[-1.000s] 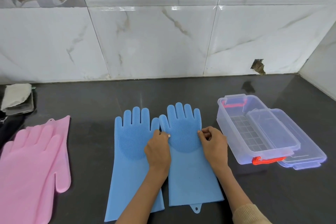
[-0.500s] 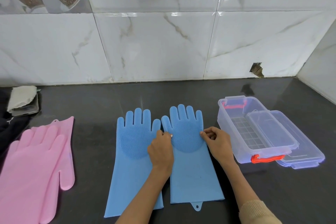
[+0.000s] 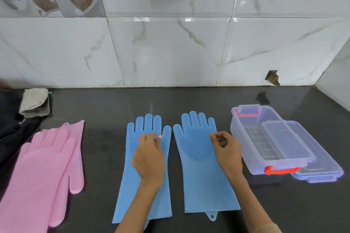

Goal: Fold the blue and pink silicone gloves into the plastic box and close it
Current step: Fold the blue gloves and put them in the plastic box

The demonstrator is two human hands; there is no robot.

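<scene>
Two blue silicone gloves lie flat, palms up, side by side on the dark counter: the left blue glove [image 3: 132, 185] and the right blue glove [image 3: 197, 149]. My left hand [image 3: 149, 155] rests over the left one, fingertips pinched at its palm near the thumb. My right hand [image 3: 227, 149] pinches the right glove's outer edge below the little finger. The pink gloves [image 3: 47, 166] lie stacked at the far left. The clear plastic box [image 3: 244, 132] with red latches stands open on the right, and its clear lid [image 3: 287, 140] lies askew across it.
A white cloth [image 3: 34, 98] sits on a grey case at the back left, next to dark fabric [image 3: 11, 123]. A second clear piece [image 3: 322, 172] pokes out under the box at right. Marble tiles back the counter, with a side wall [image 3: 337, 73] at right.
My left hand moved left, from the gap between the blue gloves onto the left glove. My right hand stays at the right glove's edge. The view shifted slightly.
</scene>
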